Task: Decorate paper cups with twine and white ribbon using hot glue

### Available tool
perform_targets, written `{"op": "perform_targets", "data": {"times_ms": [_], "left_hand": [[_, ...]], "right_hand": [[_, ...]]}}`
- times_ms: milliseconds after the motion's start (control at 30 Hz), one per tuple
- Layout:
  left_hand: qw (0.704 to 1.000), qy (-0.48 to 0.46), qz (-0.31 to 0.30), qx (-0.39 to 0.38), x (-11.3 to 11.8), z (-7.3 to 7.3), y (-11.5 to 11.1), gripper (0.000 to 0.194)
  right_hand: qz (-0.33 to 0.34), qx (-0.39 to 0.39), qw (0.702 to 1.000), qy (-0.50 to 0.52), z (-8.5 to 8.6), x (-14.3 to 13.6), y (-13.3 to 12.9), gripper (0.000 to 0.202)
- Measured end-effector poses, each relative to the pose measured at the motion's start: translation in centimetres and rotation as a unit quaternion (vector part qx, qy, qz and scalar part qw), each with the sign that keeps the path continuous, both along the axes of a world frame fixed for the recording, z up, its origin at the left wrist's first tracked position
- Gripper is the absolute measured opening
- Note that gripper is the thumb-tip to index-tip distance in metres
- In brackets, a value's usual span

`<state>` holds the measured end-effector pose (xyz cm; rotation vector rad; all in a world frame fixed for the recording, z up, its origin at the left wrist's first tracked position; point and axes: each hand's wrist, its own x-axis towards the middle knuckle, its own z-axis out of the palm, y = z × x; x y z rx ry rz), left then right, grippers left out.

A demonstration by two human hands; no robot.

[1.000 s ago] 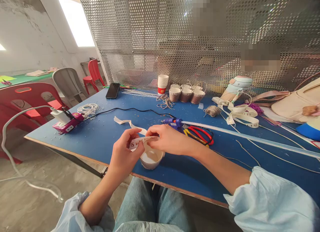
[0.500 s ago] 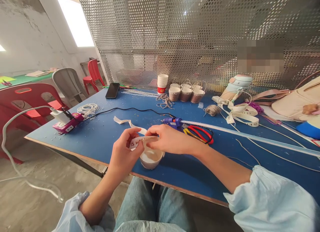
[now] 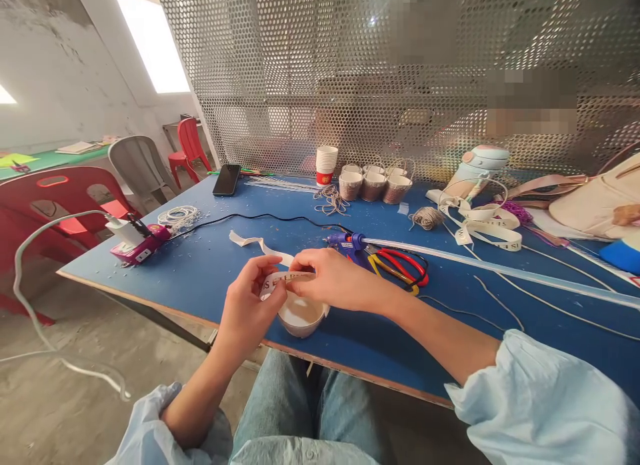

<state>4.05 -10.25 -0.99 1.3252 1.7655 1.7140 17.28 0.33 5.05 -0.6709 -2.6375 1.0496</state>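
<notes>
Between my two hands runs a cream printed ribbon (image 3: pixel 280 278), folded or looped above a small cup (image 3: pixel 301 321). My left hand (image 3: pixel 255 291) pinches the ribbon at the cup's left rim. Thumb and fingers of my right hand (image 3: pixel 320 275) close on the same ribbon at the cup's far rim, covering part of it. The cup has a white inside and stands near the table's front edge. A loose tail of the ribbon (image 3: pixel 245 239) curls away on the table behind my left hand.
Beyond my right hand lie a blue glue gun (image 3: pixel 350 241) with a long clear stick and red-handled pliers (image 3: pixel 405 265). Twine-wrapped cups (image 3: pixel 373 185), stacked paper cups (image 3: pixel 327 165), a twine ball (image 3: pixel 427 217), a bottle (image 3: pixel 477 168) and a phone (image 3: pixel 227 179) stand farther back. A purple power strip (image 3: pixel 143 245) sits left.
Both hands stay over the cup, with only slight finger movement on the ribbon. The whole view has shifted slightly.
</notes>
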Motion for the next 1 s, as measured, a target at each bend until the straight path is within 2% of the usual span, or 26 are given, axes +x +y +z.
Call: {"op": "perform_targets", "data": {"times_ms": [133, 333, 533, 667, 767, 933, 1000], "left_hand": [[1.0, -0.007, 0.0, -0.001, 0.2, 0.2, -0.1, 0.028], [1.0, -0.012, -0.007, 0.004, 0.2, 0.5, -0.1, 0.029], [1.0, -0.014, -0.005, 0.002, 0.3, 0.6, 0.2, 0.029], [1.0, -0.024, 0.0, 0.002, 0.3, 0.7, 0.4, 0.03], [1.0, -0.023, 0.004, -0.002, 0.4, 0.8, 0.3, 0.03], [1.0, -0.016, -0.002, 0.006, 0.6, 0.7, 0.5, 0.029], [1.0, -0.021, -0.005, 0.017, 0.5, 0.5, 0.7, 0.029]], "right_hand": [[-0.018, 0.002, 1.0, 0.011, -0.2, -0.3, -0.3, 0.015], [-0.012, 0.002, 1.0, -0.002, 0.0, 0.0, -0.4, 0.006], [-0.018, 0.013, 1.0, 0.003, -0.3, 0.1, -0.1, 0.011], [0.02, -0.066, 0.998, -0.008, -0.1, 0.8, 0.7, 0.021], [0.019, -0.102, 0.995, 0.002, 0.0, 1.1, 0.9, 0.018], [-0.039, -0.004, 0.999, 0.032, -0.7, 0.4, 0.0, 0.013], [-0.042, 0.008, 0.998, 0.035, -0.9, 0.4, -0.1, 0.013]]}}
